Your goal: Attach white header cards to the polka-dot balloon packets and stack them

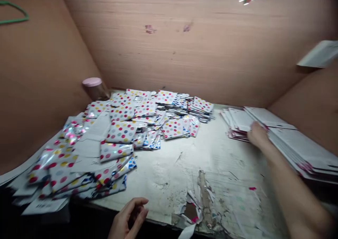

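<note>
My left hand (129, 218) is over the table's front edge, fingers loosely curled and the thumb apart from them, with nothing visible in it. On the right, my right hand (257, 135) reaches across to the flat white cards with dark red edges. It is at the gap between a smaller stack of white cards (239, 119) and a longer row of white cards (298, 140). Motion blur and the hand's own back hide its fingertips, so I cannot tell whether it grips a card. Polka-dot packets (121, 131) lie heaped on the left, away from both hands.
Wooden panels (185, 56) enclose the worn white tabletop (185, 161) on three sides. A pink-lidded jar (92, 86) stands at the back left. Torn covering surrounds a hole (190, 211) near the front edge. Loose white papers (44, 205) stick out at the front left.
</note>
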Motion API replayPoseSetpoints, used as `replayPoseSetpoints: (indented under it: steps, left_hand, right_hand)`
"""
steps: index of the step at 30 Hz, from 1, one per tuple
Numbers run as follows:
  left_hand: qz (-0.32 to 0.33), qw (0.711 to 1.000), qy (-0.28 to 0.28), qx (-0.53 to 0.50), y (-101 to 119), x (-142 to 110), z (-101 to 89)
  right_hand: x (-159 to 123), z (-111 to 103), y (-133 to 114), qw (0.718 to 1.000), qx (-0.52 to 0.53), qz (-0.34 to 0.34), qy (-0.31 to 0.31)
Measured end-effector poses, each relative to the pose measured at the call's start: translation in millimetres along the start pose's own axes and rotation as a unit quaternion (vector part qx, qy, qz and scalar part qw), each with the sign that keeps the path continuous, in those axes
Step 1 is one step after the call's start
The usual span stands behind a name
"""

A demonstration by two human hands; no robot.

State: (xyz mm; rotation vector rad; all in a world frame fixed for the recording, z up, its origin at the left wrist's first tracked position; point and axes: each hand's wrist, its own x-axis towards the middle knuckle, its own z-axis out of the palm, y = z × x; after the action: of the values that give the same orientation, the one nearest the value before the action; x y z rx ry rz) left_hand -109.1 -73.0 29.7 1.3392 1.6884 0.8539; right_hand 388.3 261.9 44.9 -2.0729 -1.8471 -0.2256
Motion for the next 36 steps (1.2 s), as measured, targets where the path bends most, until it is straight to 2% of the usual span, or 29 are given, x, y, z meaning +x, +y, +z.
replayPoseSetpoints:
  steps: [2, 4, 6, 8, 10, 12, 14, 15, 18, 21, 24, 27, 28, 30, 33, 36]
  left_hand:
    - [0.007, 0.998, 0.060, 0.017, 1, 0, -11.6]
    - [0.018, 0.990, 0.135, 0.043, 4, 7, -26.5]
    - [0.036, 0.971, 0.222, 0.076, 10, 20, -40.5]
    - [0.068, 0.951, 0.282, 0.108, 17, 37, -49.7]
    - [0.113, 0.935, 0.306, 0.140, 24, 54, -55.2]
    - [0.145, 0.922, 0.309, 0.184, 27, 69, -63.9]
    - [0.117, 0.908, 0.321, 0.241, 26, 85, -83.7]
    - [0.070, 0.898, 0.333, 0.277, 24, 95, -98.7]
    - [-0.027, 0.883, 0.364, 0.295, 11, 131, -157.1]
    - [-0.124, 0.892, 0.318, 0.296, -3, 169, -210.0]
    - [-0.203, 0.905, 0.248, 0.279, -5, 197, -236.5]
    - [-0.251, 0.913, 0.196, 0.253, 2, 211, -242.8]
    - [-0.261, 0.915, 0.186, 0.244, 4, 213, -243.2]
    - [-0.274, 0.920, 0.171, 0.223, 9, 214, -243.3]
    - [-0.274, 0.935, 0.136, 0.178, 13, 211, -241.6]
    - [-0.253, 0.954, 0.095, 0.129, 13, 207, -237.3]
  right_hand:
    - [-1, -3, -11, 1.000, 0.011, 0.005, 0.003]
    - [-15, -3, -37, 0.998, 0.032, -0.040, 0.028]
    - [-44, 0, -77, 0.984, 0.071, -0.153, 0.050]
    - [-81, 5, -122, 0.955, 0.114, -0.272, 0.032]
    - [-115, 12, -164, 0.926, 0.144, -0.350, 0.005]
    - [-136, 18, -193, 0.906, 0.168, -0.388, -0.012]
    - [-147, 22, -206, 0.899, 0.188, -0.394, -0.031]
    - [-150, 22, -209, 0.898, 0.196, -0.391, -0.041]
    - [-160, 18, -214, 0.892, 0.219, -0.391, -0.065]
    - [-180, 12, -237, 0.866, 0.252, -0.422, -0.090]
    - [-204, 9, -288, 0.826, 0.284, -0.469, -0.130]
    - [-219, 10, -350, 0.792, 0.287, -0.520, -0.139]
    - [-221, 12, -370, 0.788, 0.282, -0.530, -0.138]
    - [-222, 18, -403, 0.796, 0.268, -0.525, -0.138]
    - [-222, 31, -432, 0.819, 0.250, -0.494, -0.150]
    - [-222, 40, -441, 0.826, 0.239, -0.484, -0.162]
